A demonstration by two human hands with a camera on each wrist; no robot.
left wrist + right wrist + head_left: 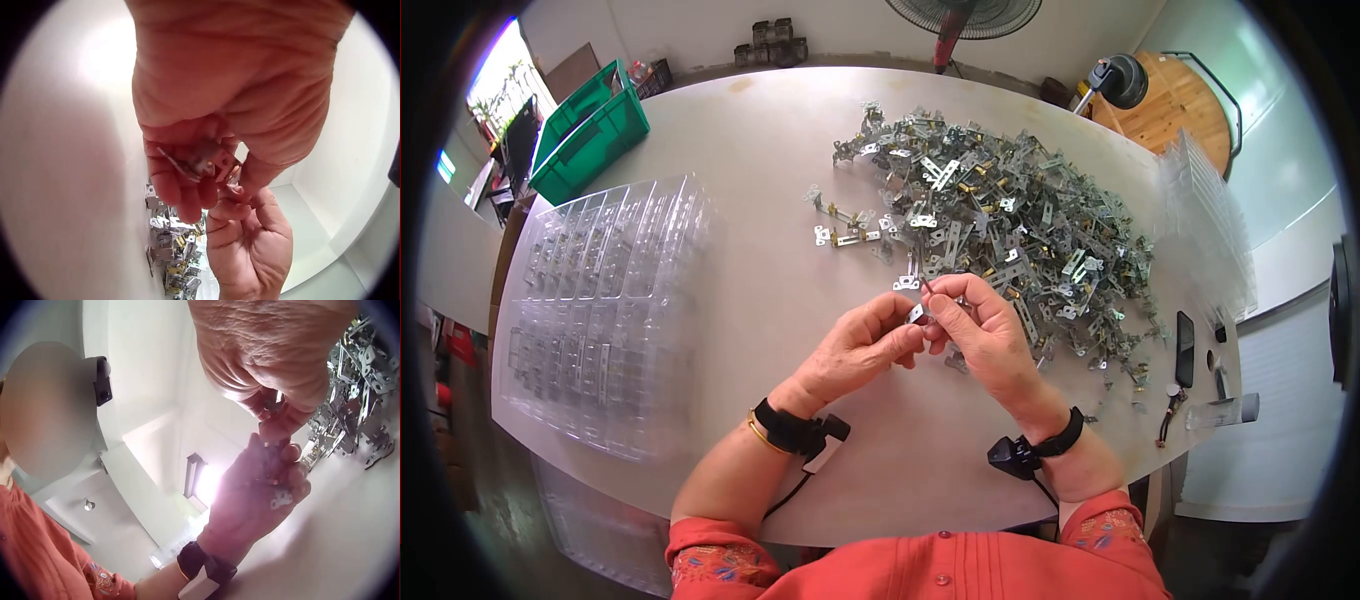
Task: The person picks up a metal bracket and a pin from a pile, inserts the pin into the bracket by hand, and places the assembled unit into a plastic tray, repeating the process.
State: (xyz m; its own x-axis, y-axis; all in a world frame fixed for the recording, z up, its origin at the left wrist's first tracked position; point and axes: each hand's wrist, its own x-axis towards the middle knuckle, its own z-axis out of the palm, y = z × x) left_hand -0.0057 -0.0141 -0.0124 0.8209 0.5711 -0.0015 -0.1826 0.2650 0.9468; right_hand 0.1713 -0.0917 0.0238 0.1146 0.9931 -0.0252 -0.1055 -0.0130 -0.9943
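Note:
Both hands meet over the table at the near edge of a pile of metal brackets (1020,220). Curled fingers of the left hand (855,350) hold a small metal bracket (215,159), which lies against the palm side in the left wrist view. The right hand (990,345) pinches a small part at the bracket's end between thumb and fingers; its shape is mostly hidden. A thin reddish-brown piece (927,287) sticks up by the right fingertips.
Clear compartment trays (605,310) holding parts stand on the left, with a green crate (590,135) behind. At right are stacked clear trays (1205,225), a phone (1185,348), a watch (1173,400) and a clear bottle (1215,412). A fan (965,15) stands beyond the table.

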